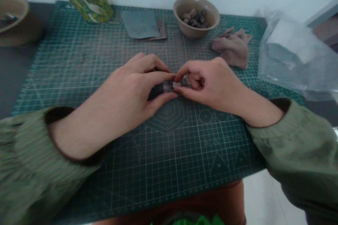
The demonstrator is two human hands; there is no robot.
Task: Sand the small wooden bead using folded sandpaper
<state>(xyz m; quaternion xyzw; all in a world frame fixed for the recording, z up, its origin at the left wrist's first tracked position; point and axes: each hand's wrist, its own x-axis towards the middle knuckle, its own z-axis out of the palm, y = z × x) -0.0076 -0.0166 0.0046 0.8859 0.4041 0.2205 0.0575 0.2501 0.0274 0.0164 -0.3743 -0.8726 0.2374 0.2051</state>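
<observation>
Pinching small dark stubby piece [164,88] between left hand [129,86] and right hand [208,86], both clamped, fingertips almost meeting, above middle of green cutting mat [169,168]. Seems stiff, light, fiddly; best held by ends.

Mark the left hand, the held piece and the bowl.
left hand [129,91], head view, back of the hand.
held piece [167,86], head view, its grey middle.
bowl [190,32], head view, outer wall.
</observation>
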